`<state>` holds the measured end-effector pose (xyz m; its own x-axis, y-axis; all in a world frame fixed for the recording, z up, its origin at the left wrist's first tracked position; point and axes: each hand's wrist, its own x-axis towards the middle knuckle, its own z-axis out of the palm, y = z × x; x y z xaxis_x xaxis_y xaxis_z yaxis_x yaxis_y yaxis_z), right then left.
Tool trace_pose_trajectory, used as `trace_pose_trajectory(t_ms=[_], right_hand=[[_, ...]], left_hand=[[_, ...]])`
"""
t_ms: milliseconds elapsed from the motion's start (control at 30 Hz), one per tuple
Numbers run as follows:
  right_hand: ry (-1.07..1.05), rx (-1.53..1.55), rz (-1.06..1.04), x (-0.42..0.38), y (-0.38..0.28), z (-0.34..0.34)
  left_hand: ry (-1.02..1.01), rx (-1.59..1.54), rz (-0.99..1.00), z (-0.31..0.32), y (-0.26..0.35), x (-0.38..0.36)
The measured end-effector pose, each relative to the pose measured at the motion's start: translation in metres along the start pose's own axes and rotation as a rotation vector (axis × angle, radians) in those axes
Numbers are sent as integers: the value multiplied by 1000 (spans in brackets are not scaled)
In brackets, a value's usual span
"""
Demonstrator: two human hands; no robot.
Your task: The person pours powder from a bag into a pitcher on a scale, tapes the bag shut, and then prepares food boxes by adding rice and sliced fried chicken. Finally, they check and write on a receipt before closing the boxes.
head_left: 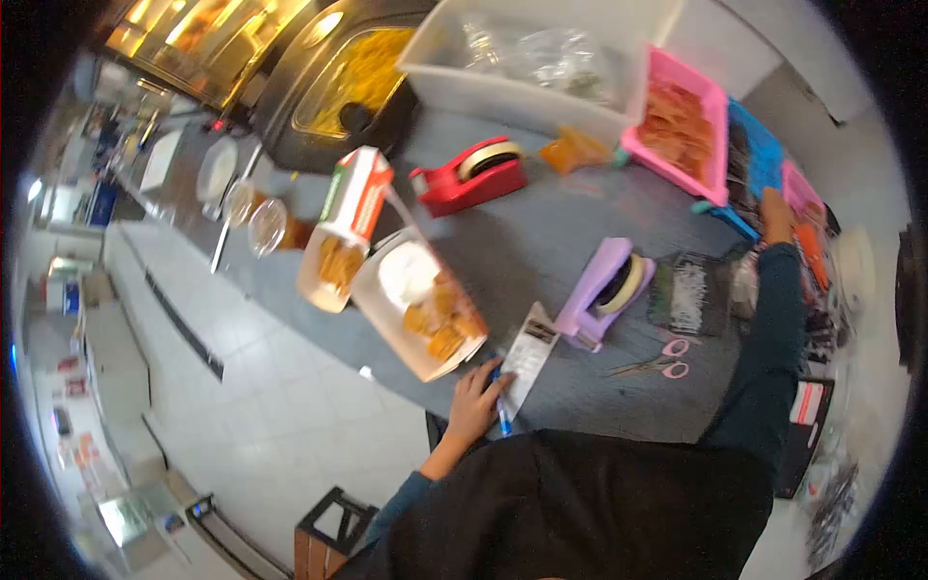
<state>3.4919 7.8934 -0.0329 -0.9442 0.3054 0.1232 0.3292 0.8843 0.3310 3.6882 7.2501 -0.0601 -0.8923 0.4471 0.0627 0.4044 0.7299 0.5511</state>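
My left hand (472,401) is closed around a blue pen (504,418) at the counter's near edge, its fingertips beside a printed receipt (532,360). Just beyond it sits an open paper box (372,290) with golden fried pieces (440,324) and a tub of white food or sauce (406,273). My right hand (775,217) reaches far right to a blue basket (759,145) with dark items in it. The fingers there are too small and partly hidden to make out. Left of that basket stands a pink basket (715,106) of reddish packets (675,130).
Purple (585,304) and red (449,193) tape dispensers and pink-handled scissors (675,360) lie on the counter (541,232). A carton of fries (340,263) and lidded cups (269,228) stand left. A white bin (522,92) and fryer-like tray (333,121) line the back.
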Motion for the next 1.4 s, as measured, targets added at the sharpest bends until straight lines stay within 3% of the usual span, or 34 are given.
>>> trace_pose_trajectory(t_ms=[67, 200, 267, 300, 333, 367, 400, 433, 467, 533, 600, 633, 667, 767, 800, 900, 967, 1067, 1100, 1133, 1200, 1233, 1300, 1333, 1400], right_hand=[[-110, -38, -3, 24, 13, -18], [-18, 92, 45, 37, -30, -110], [-86, 453, -103, 3, -91, -201], [76, 639, -386, -9, -105, -213], [156, 623, -405, -32, -143, -250], [249, 778, -619, -43, -173, -268], [-16, 935, -664, -65, -213, -308], [-82, 1057, -674, -87, -249, -332], [-10, 1096, -816, -93, -279, -337], [-324, 1327, -830, -121, -345, -364], [-84, 1233, -1047, -135, -400, -376], [-183, 1323, -1047, -139, -430, -375], [-128, 1175, -1044, -145, -447, -380], [78, 1022, -869, -153, -487, -367], [31, 951, -808, -161, -476, -381], [315, 1011, -574, -196, -441, -387], [428, 1009, -299, -225, -418, -382], [467, 860, 86, -272, -414, -348], [475, 795, 191, -285, -418, -330], [342, 950, 283, -293, -422, -313], [91, 1265, 472, -303, -430, -282], [188, 1231, 490, -304, -429, -270], [374, 1154, 518, -302, -425, -258], [360, 1123, 553, -301, -423, -256], [441, 1085, 559, -298, -423, -255]], left_hand=[[28, 21, 7, -2, 3, 3], [70, 83, 48, 0, 6, 8], [73, 83, 45, 0, 8, 15], [76, 81, 48, 0, 8, 19], [99, 99, 70, 2, 6, 20], [93, 89, 73, 0, 8, 21], [86, 82, 78, -3, 9, 22], [76, 75, 84, -6, 9, 22], [47, 71, 90, -7, 7, 21], [9, -44, 116, -22, 8, 19], [-68, -175, 158, -35, 1, 17], [-128, -247, 189, -41, -6, 15], [-192, -320, 219, -48, -14, 12], [-424, -538, 268, -80, -39, 4], [-405, -560, 307, -99, -42, 3], [-661, -845, 175, -140, -80, 3], [-642, -870, 14, -181, -102, 23], [81, -571, 250, -207, -126, 95], [45, -320, 134, -228, -123, 119], [207, -376, 335, -228, -123, 151], [-35, -113, 483, -233, -134, 178], [-168, 112, 537, -233, -141, 186], [-335, 167, 592, -242, -143, 172], [-420, 199, 617, -247, -147, 165], [-420, 45, 576, -241, -172, 165]])
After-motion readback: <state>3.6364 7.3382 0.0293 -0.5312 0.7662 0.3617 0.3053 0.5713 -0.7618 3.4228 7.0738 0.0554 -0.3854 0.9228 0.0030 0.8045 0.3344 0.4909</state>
